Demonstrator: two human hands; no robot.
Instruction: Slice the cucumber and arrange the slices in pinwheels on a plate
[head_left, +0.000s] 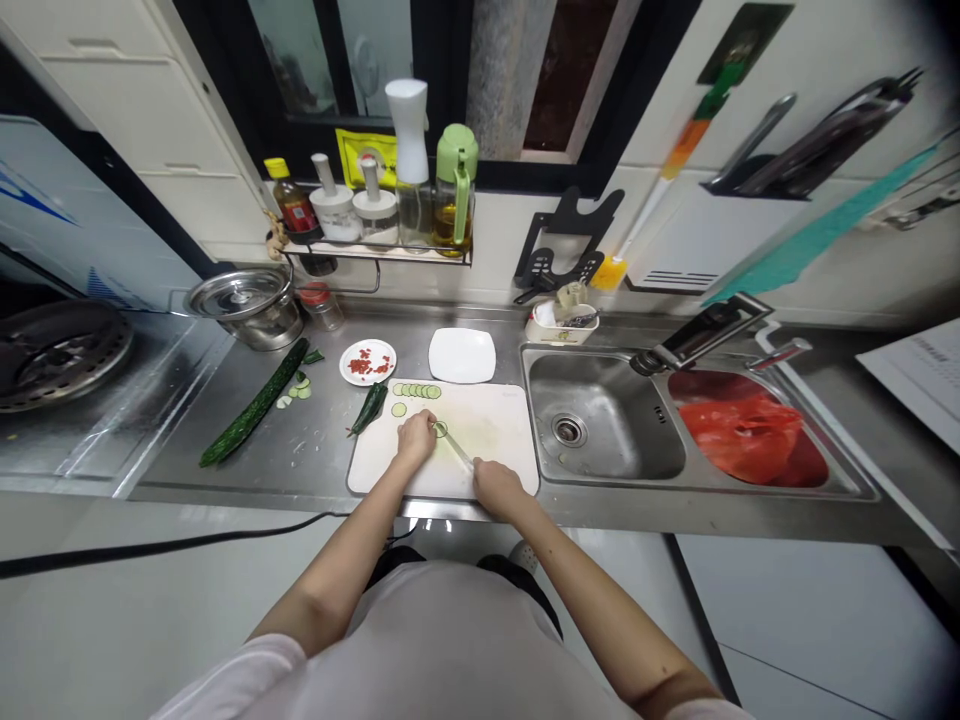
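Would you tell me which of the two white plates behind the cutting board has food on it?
The round plate, on the left, holds chopped red bits; the square plate beside it holds nothing visible.

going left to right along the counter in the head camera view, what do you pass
Gas burner → long dark green cucumber → small round plate of chopped red chilli → white cutting board → steel sink basin → red plastic bag in the second basin.

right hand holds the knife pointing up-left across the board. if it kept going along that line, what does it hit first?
Probably the cucumber slice at the knife tip, beside the left hand. The right hand points up-left; beyond lies the row of slices. Depth is unclear.
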